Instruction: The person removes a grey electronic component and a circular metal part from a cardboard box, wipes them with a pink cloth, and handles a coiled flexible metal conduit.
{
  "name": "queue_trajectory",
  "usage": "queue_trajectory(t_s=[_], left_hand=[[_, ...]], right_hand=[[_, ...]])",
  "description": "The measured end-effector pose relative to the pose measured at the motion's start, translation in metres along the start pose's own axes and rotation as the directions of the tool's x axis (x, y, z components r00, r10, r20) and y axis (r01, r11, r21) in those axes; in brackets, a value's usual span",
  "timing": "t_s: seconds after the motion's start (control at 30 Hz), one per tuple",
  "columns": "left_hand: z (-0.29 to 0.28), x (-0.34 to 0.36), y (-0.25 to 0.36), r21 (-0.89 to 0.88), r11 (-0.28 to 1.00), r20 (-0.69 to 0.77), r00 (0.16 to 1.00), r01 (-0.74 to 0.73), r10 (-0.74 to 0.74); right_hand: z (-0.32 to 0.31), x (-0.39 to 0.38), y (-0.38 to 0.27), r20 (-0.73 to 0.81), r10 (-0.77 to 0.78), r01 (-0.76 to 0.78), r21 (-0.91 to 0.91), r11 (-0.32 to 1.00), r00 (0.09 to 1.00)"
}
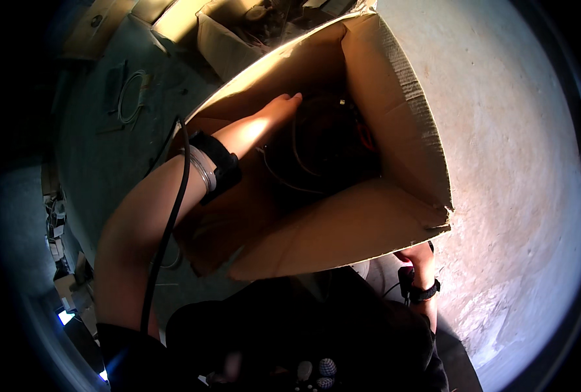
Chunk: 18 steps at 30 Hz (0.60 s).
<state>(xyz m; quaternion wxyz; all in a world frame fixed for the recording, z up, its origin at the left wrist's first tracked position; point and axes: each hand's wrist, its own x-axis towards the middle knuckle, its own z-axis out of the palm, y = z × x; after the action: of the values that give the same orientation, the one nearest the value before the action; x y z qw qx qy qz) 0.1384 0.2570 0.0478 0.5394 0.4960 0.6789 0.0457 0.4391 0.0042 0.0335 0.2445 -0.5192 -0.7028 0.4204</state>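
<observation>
Brown corrugated cardboard box (342,228) w/ open flaps sits tilted in front; right hand (418,258) under its near flap, grip can't tell. Left hand (274,111) reaches inside, fingers open, empty, above tangled thin wires (303,163) in box's dark interior

A pale, rough concrete floor (512,144) fills the side from one to five o'clock, brightly lit and speckled with small pits. Toward nine and ten o'clock the grey-green floor (101,150) lies in shade. On it, near ten o'clock, a loop of light cable (132,97) rests beside a dark flat piece. At eleven to twelve o'clock stand more cardboard boxes (222,39), sunlit on their flaps. Clutter (56,222) lines the dim rim at nine o'clock.
</observation>
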Motion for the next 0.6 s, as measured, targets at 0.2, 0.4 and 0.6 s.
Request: queue_trajectory(t_s=[0.2,0.4,0.6], left_hand=[[0.005,0.001,-0.013,-0.510,0.858,0.182,0.983,0.060,0.039],[0.018,-0.051,0.036,-0.668,0.730,0.263,0.964,0.148,0.045],[0.010,-0.024,0.007,-0.090,0.993,-0.035,0.997,-0.071,0.068]], right_hand=[[0.001,0.011,-0.002,0.001,-0.036,0.036,-0.003,0.999,0.999],[-0.004,0.013,-0.005,-0.004,-0.018,0.018,0.047,0.999,1.000],[-0.003,0.017,-0.015,-0.009,-0.034,0.035,0.070,0.997,0.999]])
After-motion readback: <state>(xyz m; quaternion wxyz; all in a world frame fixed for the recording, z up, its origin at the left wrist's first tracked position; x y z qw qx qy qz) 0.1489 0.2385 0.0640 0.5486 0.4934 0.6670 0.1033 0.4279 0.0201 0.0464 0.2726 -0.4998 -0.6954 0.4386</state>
